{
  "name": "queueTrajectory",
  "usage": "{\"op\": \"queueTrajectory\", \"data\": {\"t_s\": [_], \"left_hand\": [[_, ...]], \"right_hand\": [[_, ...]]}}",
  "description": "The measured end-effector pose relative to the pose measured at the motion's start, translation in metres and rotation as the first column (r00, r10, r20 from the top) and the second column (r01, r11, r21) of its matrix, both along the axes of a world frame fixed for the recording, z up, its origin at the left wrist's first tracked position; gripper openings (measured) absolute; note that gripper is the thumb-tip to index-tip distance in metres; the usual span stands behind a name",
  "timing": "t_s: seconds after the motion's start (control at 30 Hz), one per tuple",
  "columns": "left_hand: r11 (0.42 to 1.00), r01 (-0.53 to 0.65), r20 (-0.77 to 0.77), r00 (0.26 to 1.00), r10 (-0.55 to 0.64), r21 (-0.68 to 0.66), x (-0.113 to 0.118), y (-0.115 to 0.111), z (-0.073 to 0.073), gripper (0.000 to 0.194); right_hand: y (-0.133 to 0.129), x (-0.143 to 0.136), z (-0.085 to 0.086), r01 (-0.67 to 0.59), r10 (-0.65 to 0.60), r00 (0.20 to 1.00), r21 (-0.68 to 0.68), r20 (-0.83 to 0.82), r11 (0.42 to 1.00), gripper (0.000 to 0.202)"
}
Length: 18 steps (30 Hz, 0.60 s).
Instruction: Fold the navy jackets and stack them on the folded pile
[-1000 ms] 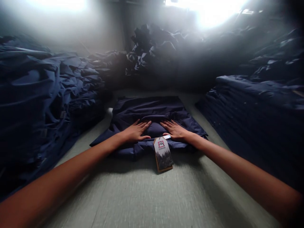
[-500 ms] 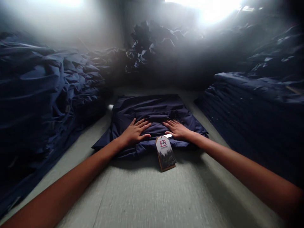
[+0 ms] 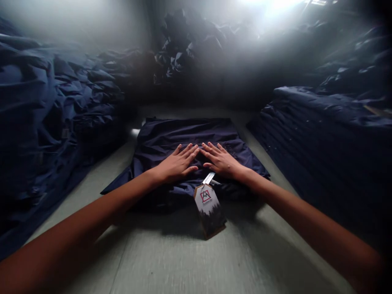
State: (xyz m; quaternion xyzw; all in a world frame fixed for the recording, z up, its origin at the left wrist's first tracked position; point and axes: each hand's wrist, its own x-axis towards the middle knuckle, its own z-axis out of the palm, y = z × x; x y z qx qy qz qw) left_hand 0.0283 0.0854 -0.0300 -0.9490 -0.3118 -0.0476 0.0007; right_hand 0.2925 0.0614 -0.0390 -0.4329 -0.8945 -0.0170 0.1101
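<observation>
"Resting palms down, your left hand [image 3: 180, 163] and your right hand [image 3: 222, 161] lie on the folded navy garment [image 3: 192, 131], with their fingertips nearly meeting over its middle."

"Are you gripping any of it?"

"Neither hand grasps it; both are released, fingers straight and slightly spread. Your left fingers point toward two o'clock, your right ones toward ten."

"And where does the garment lie for you?"

"Right at the centre of the dial, on the grey-green table [image 3: 171, 265], stretching from under your palms toward twelve o'clock. Its near edge is bunched in shadow, and one pointed corner juts out toward eight, beyond your left wrist."

"What do you have at six o'clock from your hands?"

"You have a hang tag [image 3: 210, 211] (dark trees printed below a red-framed logo), tilted a little, with a small white label [image 3: 208, 178] just above it, near your right thumb."

"And farther round?"

"Your ten o'clock has a tall, creased pile of dark-blue cloth [image 3: 64, 98]; three o'clock has a neater stack of navy fabric [image 3: 318, 134]; twelve has a rumpled heap [image 3: 183, 45], dim and hazy."
</observation>
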Motion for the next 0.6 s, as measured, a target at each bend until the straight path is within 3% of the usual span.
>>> {"op": "queueTrajectory", "data": {"t_s": [0.13, 0.23, 0.47, 0.6], "left_hand": [[0.992, -0.043, -0.026, 0.999, 0.04, -0.122, -0.004, 0.014, -0.023, 0.086], [0.991, -0.036, 0.021, 0.999, 0.039, -0.132, -0.007, 0.014, -0.028, 0.089], [0.99, -0.014, 0.054, 0.998, 0.022, -0.14, -0.007, 0.012, -0.026, 0.083], [0.969, -0.024, 0.091, 0.995, 0.048, -0.247, -0.007, 0.012, -0.018, 0.075]], "right_hand": [[0.017, -0.001, -0.027, 0.01, -0.006, 0.999, -0.093, 0.041, 0.996, 0.068], [0.018, 0.001, -0.031, 0.002, 0.001, 0.999, -0.108, 0.033, 0.994, 0.068], [0.01, 0.002, -0.022, -0.007, -0.001, 0.995, -0.074, -0.1, 0.997, 0.051], [-0.005, 0.005, 0.008, 0.056, -0.029, 0.937, 0.067, -0.347, 0.996, 0.038]]}}
